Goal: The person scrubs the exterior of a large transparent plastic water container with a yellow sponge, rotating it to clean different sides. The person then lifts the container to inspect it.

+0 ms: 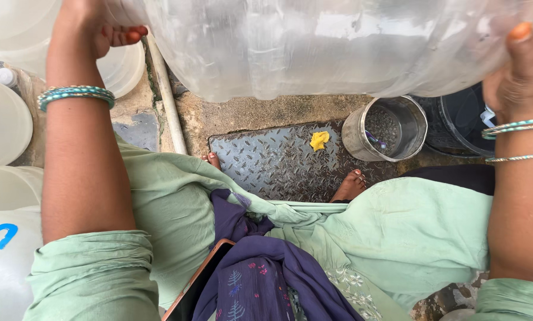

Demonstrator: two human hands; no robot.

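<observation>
A big clear plastic water jug fills the top of the head view, lifted off the ground. My left hand grips its left side, fingers curled over the top edge. My right hand presses against its right side, thumb up on the plastic. Both wrists wear thin bangles. Below the jug lie my lap in pale green cloth and a purple scarf.
A metal checker plate on the ground carries a yellow scrap and my bare feet. A steel pot stands beside a dark bucket. White containers crowd the left; a white pipe runs there. A phone edge rests on my lap.
</observation>
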